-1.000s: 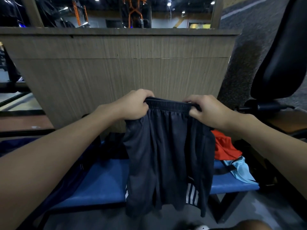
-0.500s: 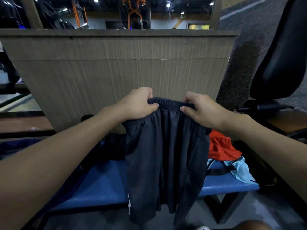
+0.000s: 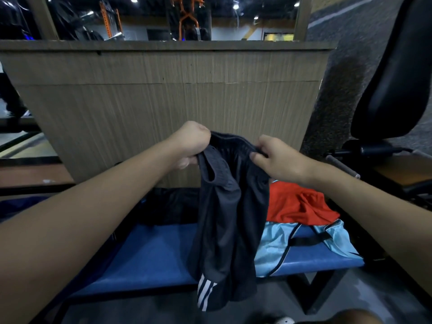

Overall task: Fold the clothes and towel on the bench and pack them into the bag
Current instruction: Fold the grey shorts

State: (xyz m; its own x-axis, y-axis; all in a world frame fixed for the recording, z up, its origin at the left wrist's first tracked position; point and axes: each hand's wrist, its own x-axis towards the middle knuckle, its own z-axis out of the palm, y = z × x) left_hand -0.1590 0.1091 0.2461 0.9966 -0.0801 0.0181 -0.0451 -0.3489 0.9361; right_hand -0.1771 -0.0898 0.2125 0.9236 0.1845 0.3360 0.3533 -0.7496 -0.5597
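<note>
— Since a moment ago, left hand turns inward toward right hand, and the black shorts hang narrower.
— Grip?
— Both clutch the waistband. Shorts dangle over the desk, at its front edge. Red shirt and pale-blue bag lie on the desk's right end.

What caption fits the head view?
Over the blue bench, left hand and right hand grip dark shorts by the waistband.

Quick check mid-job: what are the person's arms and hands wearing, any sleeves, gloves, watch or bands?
Nothing shows on either. The left hand and right hand are bare, with no gloves or visible rings. The left forearm and right forearm are uncovered to the picture's edge: no sleeve, watch or wristband.
</note>
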